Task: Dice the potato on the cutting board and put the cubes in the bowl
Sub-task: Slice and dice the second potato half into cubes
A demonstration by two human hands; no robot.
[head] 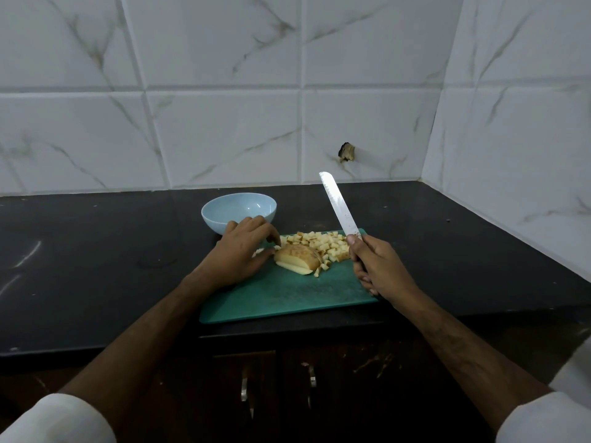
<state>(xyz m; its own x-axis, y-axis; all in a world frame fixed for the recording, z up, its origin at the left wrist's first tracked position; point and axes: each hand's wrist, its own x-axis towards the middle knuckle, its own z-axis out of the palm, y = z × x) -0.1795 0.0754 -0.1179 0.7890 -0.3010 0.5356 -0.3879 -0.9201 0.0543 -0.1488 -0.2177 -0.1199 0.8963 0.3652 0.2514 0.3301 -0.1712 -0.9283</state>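
Potato (298, 258), what remains of it, lies cut side down near the middle of the green cutting board (287, 295), with a thin slice showing at its near edge. Your left hand (241, 254) curls round its left end, fingertips on the skin. Diced cubes (319, 246) are heaped just behind and to the right of it, along the board's far edge. Your right hand (379, 266) grips the handle of a knife (339, 204), its serrated blade raised and tilted up and away, clear of the board. Your pale blue bowl (238, 211) stands just beyond the board's far left corner on the dark desk (96, 257).
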